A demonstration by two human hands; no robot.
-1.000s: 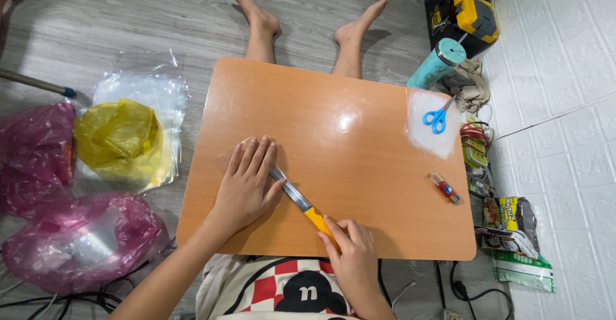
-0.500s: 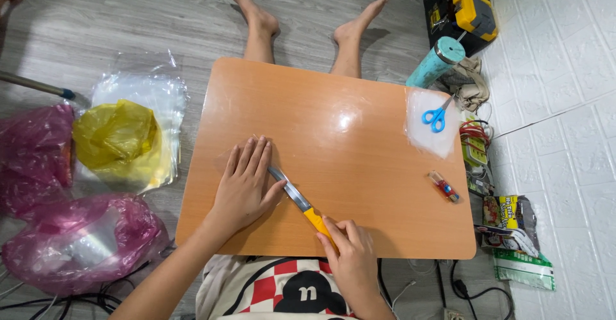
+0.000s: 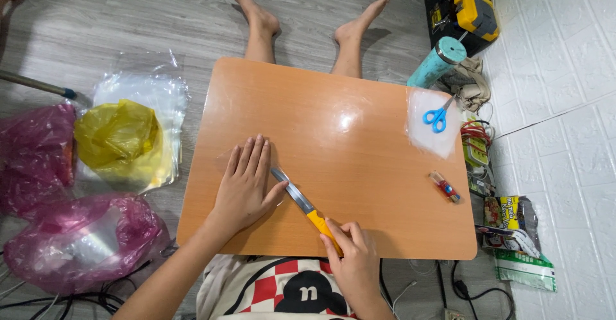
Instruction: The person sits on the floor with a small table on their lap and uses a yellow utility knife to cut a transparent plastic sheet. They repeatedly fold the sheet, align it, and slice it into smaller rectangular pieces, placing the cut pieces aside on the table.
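Note:
My left hand (image 3: 244, 185) lies flat, fingers spread, on the near left part of the small orange wooden table (image 3: 359, 89), apparently pressing a clear film that is hard to make out. My right hand (image 3: 350, 256) grips the orange handle of a utility knife (image 3: 301, 204). Its metal blade end points up-left and rests on the tabletop right beside my left thumb.
Blue-handled scissors (image 3: 437, 116) lie on a clear plastic sheet (image 3: 427, 140) at the table's right side, a small lighter (image 3: 446, 187) below them. On the floor lie a yellow bag (image 3: 119, 137), pink bags (image 3: 77, 240), a teal bottle (image 3: 436, 62) and a yellow-black tool case (image 3: 465, 8).

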